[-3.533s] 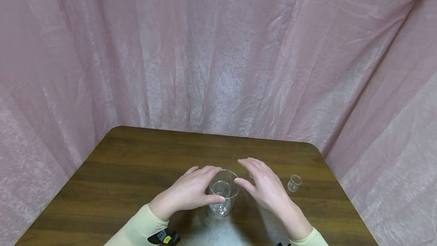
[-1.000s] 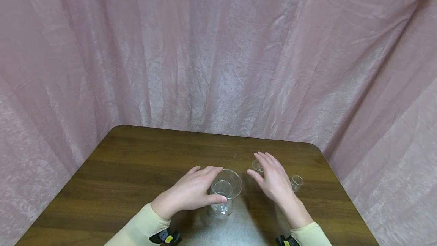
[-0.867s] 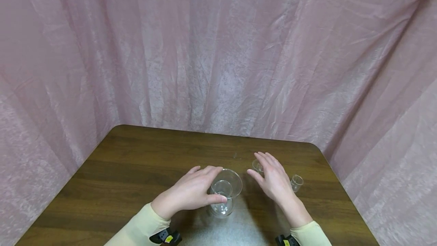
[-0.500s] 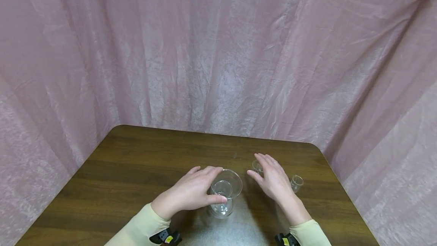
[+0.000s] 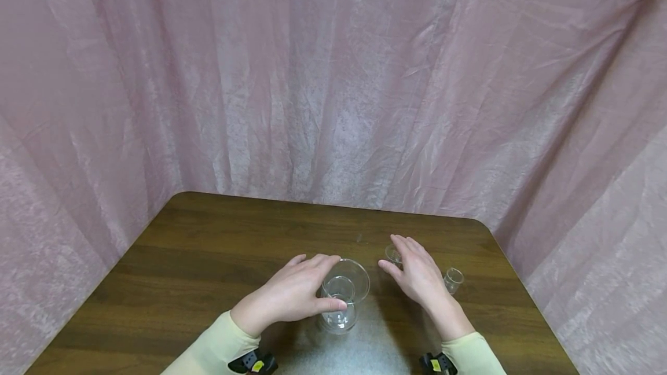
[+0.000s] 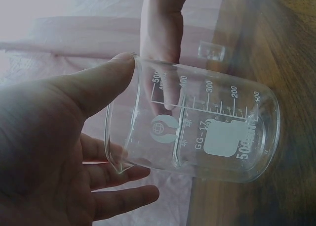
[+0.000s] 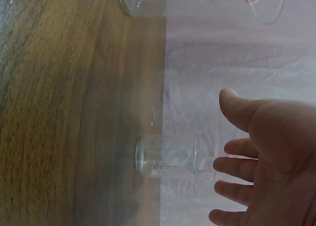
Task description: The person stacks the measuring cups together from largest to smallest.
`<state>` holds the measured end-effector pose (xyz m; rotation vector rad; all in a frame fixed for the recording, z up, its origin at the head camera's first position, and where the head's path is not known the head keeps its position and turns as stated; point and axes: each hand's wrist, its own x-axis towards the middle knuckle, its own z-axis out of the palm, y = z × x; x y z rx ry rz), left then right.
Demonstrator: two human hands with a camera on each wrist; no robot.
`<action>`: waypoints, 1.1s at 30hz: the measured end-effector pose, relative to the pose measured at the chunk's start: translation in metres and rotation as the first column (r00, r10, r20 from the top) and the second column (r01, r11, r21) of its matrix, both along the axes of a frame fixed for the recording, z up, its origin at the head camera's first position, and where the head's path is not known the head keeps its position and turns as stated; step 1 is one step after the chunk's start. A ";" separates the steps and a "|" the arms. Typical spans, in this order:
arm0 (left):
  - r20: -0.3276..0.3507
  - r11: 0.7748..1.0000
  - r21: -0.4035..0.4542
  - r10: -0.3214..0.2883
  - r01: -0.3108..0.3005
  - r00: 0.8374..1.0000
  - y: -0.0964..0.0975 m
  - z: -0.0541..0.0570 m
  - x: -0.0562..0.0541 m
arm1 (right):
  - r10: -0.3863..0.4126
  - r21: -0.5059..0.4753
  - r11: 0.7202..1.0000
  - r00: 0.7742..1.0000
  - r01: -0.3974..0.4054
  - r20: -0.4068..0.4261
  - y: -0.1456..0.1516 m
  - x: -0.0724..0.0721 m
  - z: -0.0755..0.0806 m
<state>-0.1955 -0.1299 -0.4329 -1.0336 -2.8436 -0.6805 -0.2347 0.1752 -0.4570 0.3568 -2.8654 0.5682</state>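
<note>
Sleeves: two pale yellow sleeves (image 5: 208, 347) enter from the near edge, each with a black wrist strap at the cuff.
Left hand: the left hand (image 5: 289, 294) holds the big beaker (image 5: 343, 295) from its left side. The thumb lies on the near part of the rim and the fingers curl around the far wall. In the left wrist view the thumb tip touches the rim and the other fingers are behind the glass.
Big beaker: it stands upright on the table (image 5: 208, 259), near the front edge and about in the middle. It is clear glass with white marks up to 500 (image 6: 207, 132). A smaller glass seems to sit inside it; this is not sure.
Right hand: the right hand (image 5: 417, 276) is spread and relaxed, palm down, and it grips nothing. It hovers to the right of the big beaker, apart from it.
Small beaker: one small beaker (image 5: 393, 254) stands upright just beyond the right fingertips; whether they touch it cannot be told. In the right wrist view it (image 7: 168, 154) is just beside the fingers.
Second small beaker: it (image 5: 453, 280) stands upright to the right of the right hand, near it.
Curtain: a pink curtain (image 5: 333, 85) hangs behind the table and on both sides.
</note>
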 end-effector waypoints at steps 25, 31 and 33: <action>-0.003 1.000 -0.007 -0.002 0.002 1.000 0.000 0.000 0.000 | -0.036 0.000 0.999 0.998 0.036 0.044 0.001 -0.006 -0.003; 0.000 1.000 -0.006 0.001 -0.001 1.000 -0.001 0.000 0.000 | -0.039 0.005 0.999 0.998 0.039 0.054 0.002 -0.007 -0.004; -0.002 1.000 -0.007 0.001 -0.001 1.000 -0.001 0.000 0.000 | -0.044 0.007 0.999 0.997 0.043 0.061 0.002 -0.008 -0.005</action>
